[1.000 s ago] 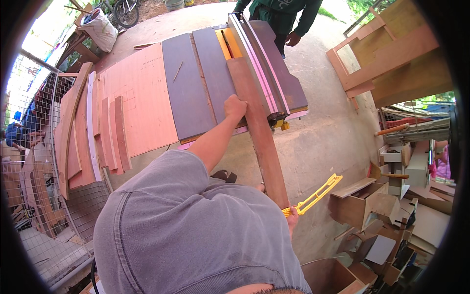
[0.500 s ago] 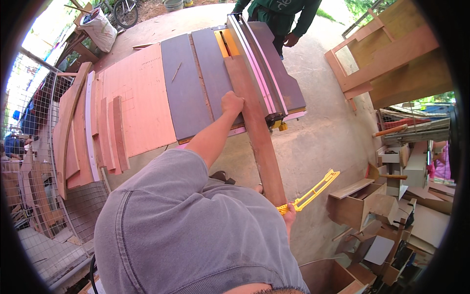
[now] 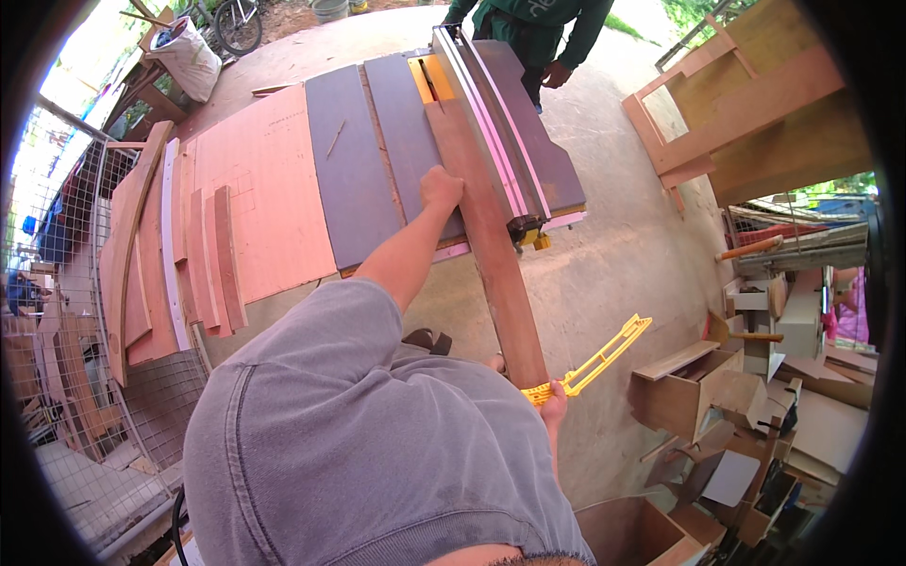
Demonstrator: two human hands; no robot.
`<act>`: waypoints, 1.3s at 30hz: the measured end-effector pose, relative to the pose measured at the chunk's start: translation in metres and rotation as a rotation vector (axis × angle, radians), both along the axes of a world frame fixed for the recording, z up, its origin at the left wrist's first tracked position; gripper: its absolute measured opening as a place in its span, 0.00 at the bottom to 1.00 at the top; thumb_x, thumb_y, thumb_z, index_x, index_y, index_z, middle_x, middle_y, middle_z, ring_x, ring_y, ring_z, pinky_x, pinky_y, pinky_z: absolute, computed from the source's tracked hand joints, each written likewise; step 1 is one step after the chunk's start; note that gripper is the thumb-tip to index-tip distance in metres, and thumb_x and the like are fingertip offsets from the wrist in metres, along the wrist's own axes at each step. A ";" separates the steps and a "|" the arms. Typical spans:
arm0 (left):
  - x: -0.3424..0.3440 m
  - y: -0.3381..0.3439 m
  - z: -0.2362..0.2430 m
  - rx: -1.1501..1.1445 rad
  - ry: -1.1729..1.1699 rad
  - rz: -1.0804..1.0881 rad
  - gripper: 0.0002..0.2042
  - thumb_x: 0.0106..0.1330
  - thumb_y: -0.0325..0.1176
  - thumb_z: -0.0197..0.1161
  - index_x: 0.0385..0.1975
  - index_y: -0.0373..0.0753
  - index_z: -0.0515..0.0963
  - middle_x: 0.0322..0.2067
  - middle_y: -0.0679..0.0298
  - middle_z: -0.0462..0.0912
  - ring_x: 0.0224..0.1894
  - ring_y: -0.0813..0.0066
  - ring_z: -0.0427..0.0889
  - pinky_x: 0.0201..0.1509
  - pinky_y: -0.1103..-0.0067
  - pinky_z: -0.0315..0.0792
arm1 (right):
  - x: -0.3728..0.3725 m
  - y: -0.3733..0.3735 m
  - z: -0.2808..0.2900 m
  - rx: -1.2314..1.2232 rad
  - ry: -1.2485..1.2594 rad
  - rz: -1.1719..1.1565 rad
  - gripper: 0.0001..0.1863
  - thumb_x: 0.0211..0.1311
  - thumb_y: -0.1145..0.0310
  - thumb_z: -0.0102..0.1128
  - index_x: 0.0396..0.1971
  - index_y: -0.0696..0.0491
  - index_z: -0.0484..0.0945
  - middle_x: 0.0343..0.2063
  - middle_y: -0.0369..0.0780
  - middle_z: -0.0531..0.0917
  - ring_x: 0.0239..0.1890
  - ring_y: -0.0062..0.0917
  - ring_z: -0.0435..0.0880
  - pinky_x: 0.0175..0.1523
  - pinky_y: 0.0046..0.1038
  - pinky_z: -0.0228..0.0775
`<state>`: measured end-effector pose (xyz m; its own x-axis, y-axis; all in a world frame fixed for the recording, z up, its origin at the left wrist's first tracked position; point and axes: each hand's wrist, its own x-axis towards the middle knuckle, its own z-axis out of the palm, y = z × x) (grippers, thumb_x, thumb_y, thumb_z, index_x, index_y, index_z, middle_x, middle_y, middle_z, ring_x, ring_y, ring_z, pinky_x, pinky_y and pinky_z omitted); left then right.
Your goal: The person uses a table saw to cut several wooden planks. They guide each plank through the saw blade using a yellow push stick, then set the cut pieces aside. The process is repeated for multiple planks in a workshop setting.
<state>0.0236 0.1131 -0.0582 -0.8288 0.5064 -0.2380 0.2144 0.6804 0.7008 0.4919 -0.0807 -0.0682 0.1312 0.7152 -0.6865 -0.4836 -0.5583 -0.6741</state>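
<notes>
A long brown wooden board point(image 3: 495, 255) lies on the dark table saw top point(image 3: 354, 179), along the right-hand fence point(image 3: 486, 127), its near end reaching past the table toward me. Its far end is at the yellow insert plate point(image 3: 422, 83). My left hand point(image 3: 442, 189) is closed in a loose fist against the board's left edge. Low at the board's near end, my right hand point(image 3: 553, 407) is closed around a yellow push stick point(image 3: 604, 363), whose toothed part touches that end. Some of my right fingers are hidden.
Left of the saw, a pinkish plywood panel point(image 3: 260, 179) carries several wood strips point(image 3: 209, 259). A person in a dark green top point(image 3: 538, 28) stands beyond the fence. Wooden frames point(image 3: 736, 123) lean at the right, above piled boxes and offcuts point(image 3: 698, 387).
The board has slid slightly forward along the fence, with my right hand and the push stick following it. My left hand stays against the board's edge. The whole view has shifted a little.
</notes>
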 end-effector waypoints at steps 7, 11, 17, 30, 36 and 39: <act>0.017 -0.010 0.002 0.037 0.015 -0.025 0.17 0.60 0.37 0.69 0.44 0.31 0.81 0.46 0.43 0.86 0.52 0.43 0.84 0.57 0.59 0.77 | -0.003 0.003 -0.002 -0.037 -0.043 -0.048 0.12 0.69 0.72 0.51 0.51 0.51 0.69 0.51 0.47 0.83 0.54 0.39 0.84 0.59 0.45 0.78; 0.053 -0.042 -0.002 0.112 0.027 -0.114 0.18 0.61 0.38 0.70 0.45 0.32 0.79 0.46 0.44 0.86 0.51 0.42 0.84 0.57 0.58 0.77 | 0.002 0.002 -0.007 -0.026 -0.021 -0.043 0.12 0.68 0.72 0.52 0.50 0.50 0.69 0.51 0.47 0.83 0.54 0.39 0.83 0.60 0.45 0.77; 0.072 -0.058 0.002 0.085 -0.130 -0.082 0.16 0.60 0.36 0.71 0.42 0.32 0.80 0.43 0.42 0.86 0.50 0.42 0.84 0.55 0.58 0.77 | 0.008 0.001 -0.019 0.012 0.052 -0.020 0.12 0.68 0.73 0.52 0.49 0.50 0.69 0.51 0.47 0.83 0.54 0.39 0.83 0.61 0.44 0.77; 0.059 -0.045 0.002 0.067 -0.057 -0.067 0.14 0.59 0.36 0.68 0.40 0.34 0.81 0.41 0.44 0.86 0.49 0.44 0.85 0.54 0.59 0.77 | -0.007 0.014 -0.015 -0.014 0.041 -0.009 0.12 0.68 0.73 0.50 0.50 0.51 0.69 0.51 0.48 0.83 0.54 0.40 0.83 0.60 0.46 0.77; 0.050 -0.041 0.009 0.053 -0.087 -0.077 0.13 0.61 0.34 0.64 0.42 0.34 0.79 0.43 0.42 0.86 0.51 0.41 0.84 0.57 0.57 0.77 | -0.019 0.020 -0.012 -0.015 0.014 -0.024 0.13 0.68 0.73 0.50 0.51 0.51 0.69 0.50 0.47 0.83 0.53 0.38 0.84 0.59 0.45 0.78; 0.047 -0.038 0.009 0.058 -0.089 -0.072 0.13 0.61 0.34 0.64 0.42 0.34 0.79 0.44 0.41 0.85 0.51 0.41 0.83 0.57 0.57 0.77 | -0.022 0.022 -0.014 -0.026 0.038 -0.035 0.12 0.68 0.73 0.51 0.50 0.51 0.70 0.49 0.46 0.83 0.51 0.37 0.85 0.56 0.43 0.79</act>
